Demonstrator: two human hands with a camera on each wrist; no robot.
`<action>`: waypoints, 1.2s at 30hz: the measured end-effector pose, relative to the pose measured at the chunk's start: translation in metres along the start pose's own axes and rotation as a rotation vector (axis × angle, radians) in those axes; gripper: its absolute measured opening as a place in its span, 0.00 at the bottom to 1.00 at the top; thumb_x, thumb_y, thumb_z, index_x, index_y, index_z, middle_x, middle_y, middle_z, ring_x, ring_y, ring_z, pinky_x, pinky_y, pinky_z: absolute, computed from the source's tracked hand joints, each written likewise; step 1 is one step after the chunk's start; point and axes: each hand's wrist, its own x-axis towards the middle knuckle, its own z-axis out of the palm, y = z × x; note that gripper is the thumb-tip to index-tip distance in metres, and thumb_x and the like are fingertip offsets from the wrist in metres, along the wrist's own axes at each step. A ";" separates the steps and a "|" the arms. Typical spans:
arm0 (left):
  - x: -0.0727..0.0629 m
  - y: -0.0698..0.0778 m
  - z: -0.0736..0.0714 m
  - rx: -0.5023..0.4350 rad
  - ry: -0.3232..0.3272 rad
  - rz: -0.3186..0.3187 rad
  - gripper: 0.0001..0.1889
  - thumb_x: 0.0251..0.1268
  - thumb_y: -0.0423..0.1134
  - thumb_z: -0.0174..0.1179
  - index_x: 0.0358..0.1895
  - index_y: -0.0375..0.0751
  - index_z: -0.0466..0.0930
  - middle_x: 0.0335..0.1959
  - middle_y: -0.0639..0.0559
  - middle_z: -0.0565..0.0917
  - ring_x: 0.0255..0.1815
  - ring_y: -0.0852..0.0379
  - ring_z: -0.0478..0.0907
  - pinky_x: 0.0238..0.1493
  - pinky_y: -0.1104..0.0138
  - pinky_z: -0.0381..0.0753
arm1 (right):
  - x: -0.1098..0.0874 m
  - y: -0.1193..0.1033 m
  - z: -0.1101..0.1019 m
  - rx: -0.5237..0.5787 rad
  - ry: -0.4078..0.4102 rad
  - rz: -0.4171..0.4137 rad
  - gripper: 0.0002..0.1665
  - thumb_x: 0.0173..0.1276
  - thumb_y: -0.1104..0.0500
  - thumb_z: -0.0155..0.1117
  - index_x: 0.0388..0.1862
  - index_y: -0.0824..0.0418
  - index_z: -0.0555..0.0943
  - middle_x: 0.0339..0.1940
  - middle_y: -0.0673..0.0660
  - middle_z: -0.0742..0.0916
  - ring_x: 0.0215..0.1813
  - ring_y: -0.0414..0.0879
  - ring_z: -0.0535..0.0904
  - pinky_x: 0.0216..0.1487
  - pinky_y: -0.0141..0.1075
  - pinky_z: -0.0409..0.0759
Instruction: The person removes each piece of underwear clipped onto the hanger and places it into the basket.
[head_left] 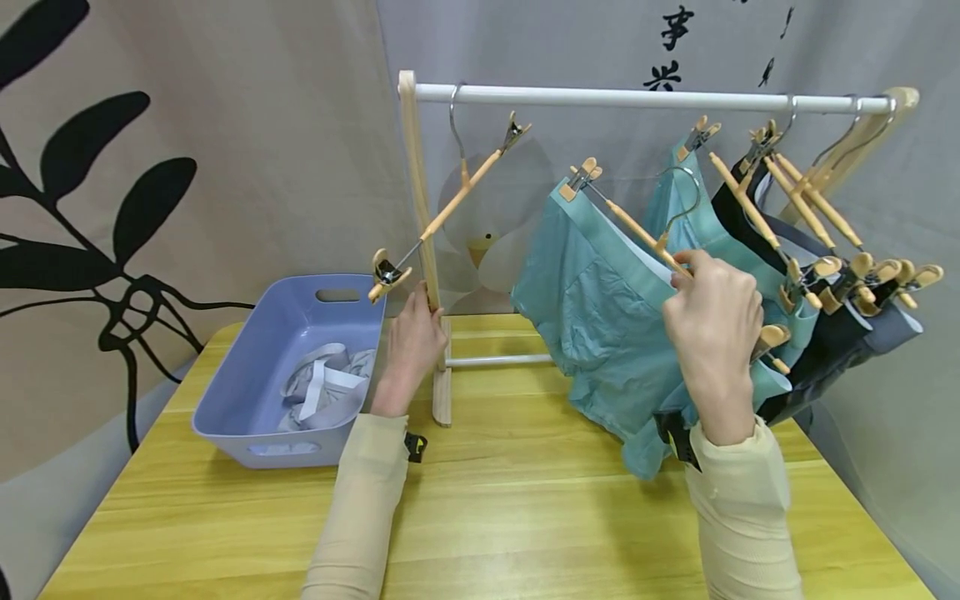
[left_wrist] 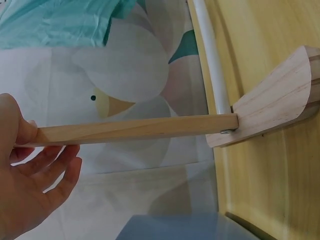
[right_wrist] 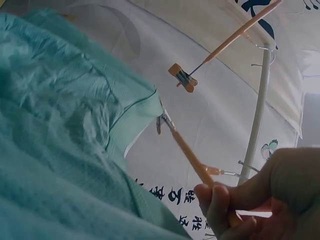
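My right hand [head_left: 712, 321] grips the wooden bar of a clip hanger [head_left: 628, 221], its metal hook below and in front of the rail. From this hanger's clips hangs a teal pair of underpants [head_left: 600, 292], its fabric filling much of the right wrist view. On the left, my left hand [head_left: 414, 342] pinches the wooden upright [left_wrist: 125, 131] of the small clothes rack between thumb and fingers. An unloaded clip hanger [head_left: 465, 190] hangs from the rail [head_left: 600, 97] just above that hand, tilted.
A blue-purple basin [head_left: 247, 379] with crumpled grey underpants [head_left: 330, 387] stands left of the rack. Several more clip hangers bearing teal, black and grey-blue garments [head_left: 888, 329] crowd the rail's right end. All stands on a wooden table [head_left: 525, 500] before a printed curtain.
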 end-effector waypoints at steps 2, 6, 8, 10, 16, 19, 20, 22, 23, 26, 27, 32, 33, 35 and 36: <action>0.000 0.000 0.001 -0.017 -0.004 -0.014 0.23 0.66 0.33 0.53 0.62 0.31 0.63 0.42 0.36 0.78 0.36 0.33 0.80 0.35 0.48 0.79 | -0.003 0.001 0.001 0.015 0.001 -0.022 0.14 0.67 0.69 0.52 0.46 0.71 0.83 0.35 0.72 0.86 0.26 0.66 0.77 0.16 0.41 0.62; -0.001 0.001 0.000 -0.057 -0.005 -0.028 0.22 0.68 0.34 0.52 0.62 0.31 0.63 0.45 0.36 0.79 0.39 0.33 0.80 0.38 0.48 0.79 | -0.008 0.001 0.002 0.029 0.002 -0.056 0.14 0.67 0.69 0.53 0.45 0.70 0.83 0.35 0.71 0.87 0.27 0.65 0.78 0.16 0.42 0.63; -0.003 0.002 -0.001 -0.056 -0.007 -0.032 0.23 0.69 0.35 0.52 0.63 0.30 0.63 0.46 0.35 0.79 0.40 0.34 0.81 0.39 0.48 0.80 | -0.010 0.002 0.003 0.038 0.011 -0.084 0.13 0.67 0.69 0.53 0.44 0.70 0.84 0.34 0.70 0.87 0.28 0.65 0.79 0.17 0.44 0.65; -0.005 0.004 -0.003 -0.052 -0.003 -0.037 0.23 0.69 0.35 0.52 0.64 0.29 0.63 0.47 0.35 0.79 0.41 0.35 0.81 0.40 0.49 0.80 | -0.012 0.003 0.003 0.044 0.019 -0.114 0.12 0.67 0.69 0.54 0.43 0.70 0.84 0.34 0.70 0.87 0.28 0.65 0.79 0.18 0.46 0.67; -0.013 0.020 -0.009 -0.058 0.118 -0.034 0.21 0.66 0.32 0.54 0.60 0.28 0.68 0.51 0.34 0.77 0.43 0.35 0.80 0.41 0.49 0.80 | -0.017 0.006 0.006 0.072 0.041 -0.218 0.10 0.67 0.68 0.56 0.42 0.69 0.84 0.31 0.69 0.86 0.27 0.64 0.80 0.23 0.52 0.72; -0.016 0.031 -0.016 -0.077 0.239 0.009 0.17 0.63 0.28 0.54 0.55 0.27 0.71 0.48 0.34 0.77 0.45 0.37 0.78 0.45 0.51 0.79 | -0.018 0.008 0.008 0.083 0.049 -0.268 0.10 0.67 0.68 0.56 0.42 0.69 0.84 0.33 0.68 0.87 0.28 0.64 0.81 0.24 0.53 0.74; -0.017 0.034 -0.019 -0.084 0.278 0.028 0.16 0.62 0.27 0.54 0.53 0.27 0.72 0.46 0.34 0.77 0.45 0.38 0.78 0.46 0.52 0.79 | -0.019 0.009 0.008 0.086 0.052 -0.284 0.10 0.67 0.68 0.56 0.41 0.68 0.84 0.33 0.67 0.87 0.29 0.64 0.81 0.24 0.54 0.75; -0.018 0.042 -0.024 -0.097 0.338 0.062 0.14 0.61 0.27 0.54 0.51 0.27 0.73 0.44 0.34 0.77 0.45 0.39 0.77 0.47 0.53 0.78 | -0.020 0.011 0.009 0.086 0.059 -0.318 0.10 0.66 0.68 0.57 0.41 0.68 0.84 0.34 0.66 0.87 0.29 0.63 0.82 0.24 0.54 0.75; -0.018 0.045 -0.027 -0.099 0.358 0.078 0.14 0.61 0.26 0.54 0.50 0.28 0.73 0.43 0.35 0.77 0.45 0.40 0.77 0.47 0.54 0.77 | -0.020 0.012 0.010 0.087 0.062 -0.337 0.10 0.66 0.68 0.57 0.41 0.67 0.84 0.34 0.66 0.87 0.29 0.63 0.82 0.24 0.54 0.76; -0.019 0.056 -0.036 -0.105 0.389 0.123 0.13 0.60 0.27 0.54 0.49 0.28 0.74 0.42 0.36 0.78 0.44 0.41 0.77 0.47 0.55 0.77 | -0.022 0.014 0.011 0.087 0.078 -0.400 0.09 0.65 0.69 0.58 0.40 0.67 0.84 0.32 0.65 0.87 0.27 0.61 0.82 0.22 0.52 0.75; -0.019 0.058 -0.039 -0.108 0.393 0.137 0.13 0.60 0.27 0.54 0.48 0.28 0.74 0.42 0.36 0.79 0.44 0.41 0.77 0.46 0.55 0.77 | -0.023 0.014 0.012 0.086 0.084 -0.420 0.09 0.64 0.69 0.58 0.40 0.66 0.84 0.31 0.64 0.87 0.26 0.60 0.82 0.22 0.51 0.75; -0.021 0.070 -0.050 -0.136 0.385 0.180 0.13 0.64 0.29 0.52 0.50 0.27 0.75 0.46 0.36 0.80 0.48 0.41 0.77 0.51 0.55 0.77 | -0.025 0.015 0.015 0.087 0.111 -0.509 0.09 0.62 0.71 0.59 0.39 0.67 0.84 0.27 0.63 0.86 0.24 0.58 0.81 0.20 0.48 0.76; -0.021 0.071 -0.052 -0.146 0.381 0.184 0.13 0.66 0.30 0.52 0.51 0.27 0.75 0.47 0.36 0.80 0.49 0.41 0.77 0.52 0.55 0.77 | -0.025 0.015 0.015 0.090 0.116 -0.526 0.09 0.62 0.71 0.59 0.39 0.67 0.84 0.27 0.63 0.85 0.24 0.57 0.81 0.20 0.48 0.76; -0.022 0.074 -0.056 -0.165 0.372 0.189 0.14 0.68 0.32 0.50 0.52 0.27 0.74 0.49 0.36 0.80 0.51 0.41 0.77 0.54 0.55 0.76 | -0.026 0.015 0.017 0.090 0.127 -0.560 0.10 0.62 0.71 0.59 0.39 0.68 0.84 0.26 0.62 0.85 0.24 0.56 0.81 0.20 0.47 0.76; -0.022 0.075 -0.057 -0.173 0.367 0.190 0.15 0.69 0.33 0.49 0.53 0.27 0.74 0.50 0.36 0.80 0.52 0.41 0.77 0.54 0.54 0.76 | -0.027 0.015 0.017 0.087 0.133 -0.578 0.10 0.62 0.71 0.59 0.39 0.67 0.85 0.26 0.62 0.85 0.24 0.56 0.81 0.20 0.46 0.76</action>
